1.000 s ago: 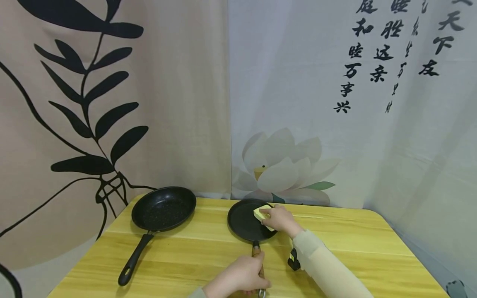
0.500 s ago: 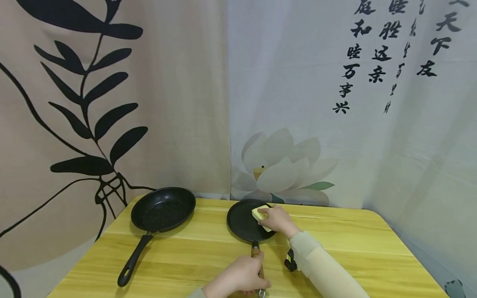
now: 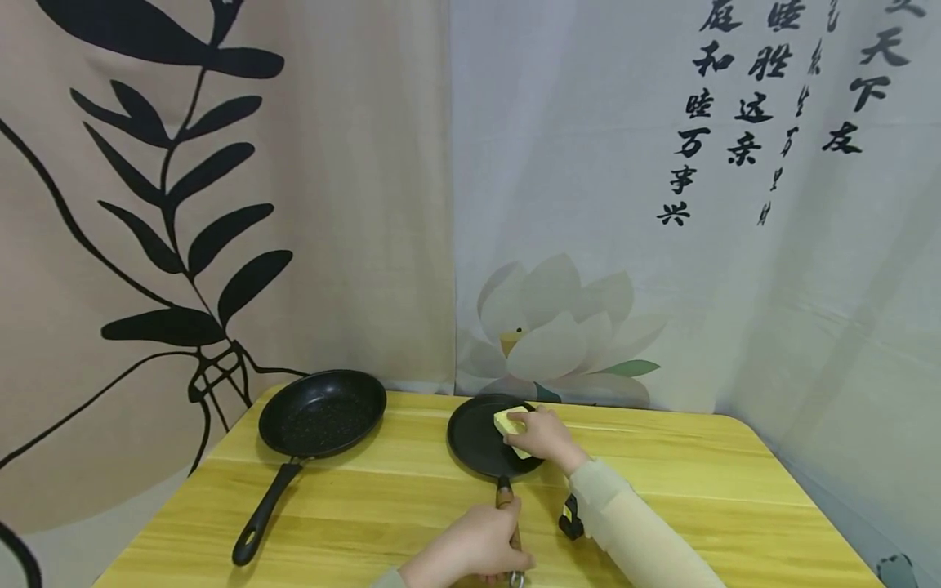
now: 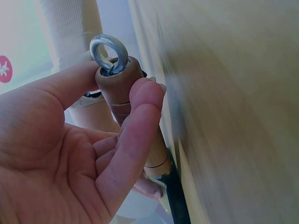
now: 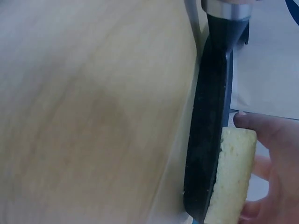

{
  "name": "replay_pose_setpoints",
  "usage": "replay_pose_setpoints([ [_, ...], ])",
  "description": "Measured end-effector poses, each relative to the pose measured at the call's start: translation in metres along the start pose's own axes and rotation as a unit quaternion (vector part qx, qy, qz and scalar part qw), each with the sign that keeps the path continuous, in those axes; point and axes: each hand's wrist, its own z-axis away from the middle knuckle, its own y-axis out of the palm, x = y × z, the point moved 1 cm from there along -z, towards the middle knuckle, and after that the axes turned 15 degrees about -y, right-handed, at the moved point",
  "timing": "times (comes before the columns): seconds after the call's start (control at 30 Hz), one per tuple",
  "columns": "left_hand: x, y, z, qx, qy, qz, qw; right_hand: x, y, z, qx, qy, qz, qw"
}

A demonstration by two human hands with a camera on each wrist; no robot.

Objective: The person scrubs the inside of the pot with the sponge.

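A small, shallow black frying pan sits near the table's back edge. My left hand grips its wooden handle, fingers and thumb curled round it near the end with the metal ring. On the right part of the pan my right hand holds a pale yellow sponge against the cooking surface. In the right wrist view the sponge stands between the pan and my fingers, touching the pan's inner face.
A larger black frying pan stands at the left on the wooden table, its black handle toward the front. A small black object hangs at my right wrist. Printed curtains rise behind the table.
My right hand has slid slightly left across the pan with the sponge. The left hand keeps its grip on the handle, and the pan stays in place.
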Motion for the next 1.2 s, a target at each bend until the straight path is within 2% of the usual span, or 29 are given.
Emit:
replay_pose_setpoints([
  [0.23, 0.001, 0.0003, -0.0003, -0.002, -0.002, 0.001, 1.0, 0.0005, 0.002, -0.0007, -0.001, 0.0, -0.012, 0.9999],
  [0.73, 0.0016, 0.001, -0.0019, 0.003, -0.008, 0.0, 1.0, 0.0, 0.007, 0.0016, -0.007, -0.038, -0.028, 0.9988],
  [0.9, 0.0014, 0.0012, -0.0021, -0.002, -0.007, -0.002, 1.0, 0.0003, 0.0061, 0.0027, 0.005, -0.053, -0.023, 0.9983],
  [1.2, 0.0007, 0.0011, -0.0011, -0.012, -0.002, 0.0, 0.9999, 0.0031, 0.0032, 0.0042, 0.021, -0.057, -0.03, 0.9977],
])
